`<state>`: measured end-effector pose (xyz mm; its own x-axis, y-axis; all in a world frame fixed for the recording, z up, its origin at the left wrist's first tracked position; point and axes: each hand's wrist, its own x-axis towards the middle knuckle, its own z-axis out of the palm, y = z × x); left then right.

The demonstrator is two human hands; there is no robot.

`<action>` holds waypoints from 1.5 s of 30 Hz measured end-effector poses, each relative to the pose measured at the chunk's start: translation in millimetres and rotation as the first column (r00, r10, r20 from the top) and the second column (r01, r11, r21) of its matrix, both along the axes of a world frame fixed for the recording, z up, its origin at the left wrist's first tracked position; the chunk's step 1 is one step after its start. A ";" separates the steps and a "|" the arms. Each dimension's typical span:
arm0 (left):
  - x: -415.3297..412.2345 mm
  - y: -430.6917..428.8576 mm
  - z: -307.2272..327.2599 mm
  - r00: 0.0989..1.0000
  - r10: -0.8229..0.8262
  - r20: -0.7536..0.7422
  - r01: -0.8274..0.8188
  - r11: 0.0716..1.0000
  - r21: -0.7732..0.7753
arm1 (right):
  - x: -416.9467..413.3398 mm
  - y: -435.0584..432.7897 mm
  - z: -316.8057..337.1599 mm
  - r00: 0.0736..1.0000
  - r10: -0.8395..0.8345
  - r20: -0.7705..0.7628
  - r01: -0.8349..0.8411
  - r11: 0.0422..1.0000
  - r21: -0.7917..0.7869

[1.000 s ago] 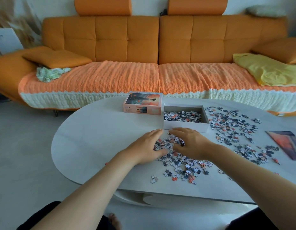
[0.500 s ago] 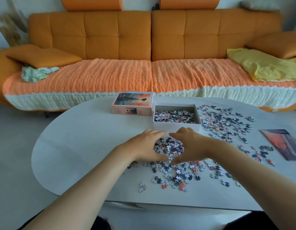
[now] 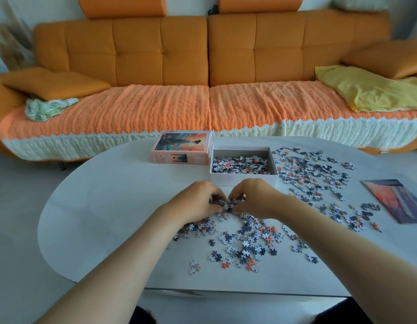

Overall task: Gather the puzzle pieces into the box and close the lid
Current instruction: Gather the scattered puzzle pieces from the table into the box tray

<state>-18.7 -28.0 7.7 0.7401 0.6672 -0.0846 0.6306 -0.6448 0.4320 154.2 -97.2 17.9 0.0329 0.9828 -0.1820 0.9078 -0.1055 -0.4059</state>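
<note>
Head view: loose pieces (image 3: 244,244) litter the near table (image 3: 109,206). Past them, left hand (image 3: 198,202) and right hand (image 3: 251,197) curl round a clump (image 3: 226,205), just short of the part-filled box (image 3: 243,178). The lid (image 3: 181,150) sits off, beside it. Scoop step; next likely a lift over the wall without spilling.

Loose pieces (image 3: 249,244) scattered beside open white box (image 3: 243,178); lid (image 3: 181,148) just left
</note>
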 end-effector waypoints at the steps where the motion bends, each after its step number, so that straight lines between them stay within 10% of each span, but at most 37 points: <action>1: 0.5 1.4 1.1 1.000 0.010 0.007 -0.010 1.000 -0.011 | 1.6 0.2 1.3 1.000 -0.007 0.002 0.007 1.000 0.004; 11: 18.2 15.8 21.9 0.987 0.056 0.149 -0.046 0.996 -0.071 | 22.4 8.1 16.3 0.994 -0.041 -0.098 0.046 0.998 0.039; 18: 56.5 44.4 23.9 0.895 0.179 0.409 -0.184 0.983 -0.028 | 43.4 33.4 24.5 0.939 -0.206 -0.277 0.303 0.875 0.377; 27: 51.0 55.5 2.6 0.973 0.038 0.230 -0.086 0.975 0.206 | 51.9 41.6 10.3 0.993 -0.118 -0.020 0.119 0.967 0.227; 33: 28.1 46.4 -3.0 0.950 -0.011 0.313 -0.105 0.930 0.352 | 39.9 27.4 13.5 1.000 -0.031 0.001 0.028 0.900 0.436; 41: 6.4 18.0 -15.1 0.994 0.045 0.096 -0.071 0.954 0.292 | 18.7 -2.2 0.8 0.943 0.081 0.324 -0.101 0.994 0.048; 45: 4.5 8.9 -24.8 0.999 0.034 0.026 -0.038 0.984 0.176 | 8.9 -7.1 -12.4 0.969 0.067 0.237 -0.066 0.998 -0.011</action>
<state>-14.2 -19.1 -17.1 0.7155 0.6966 0.0532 0.6464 -0.6891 0.3276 163.1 -104.3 5.5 0.0098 0.9837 -0.1797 0.9832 -0.0422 -0.1777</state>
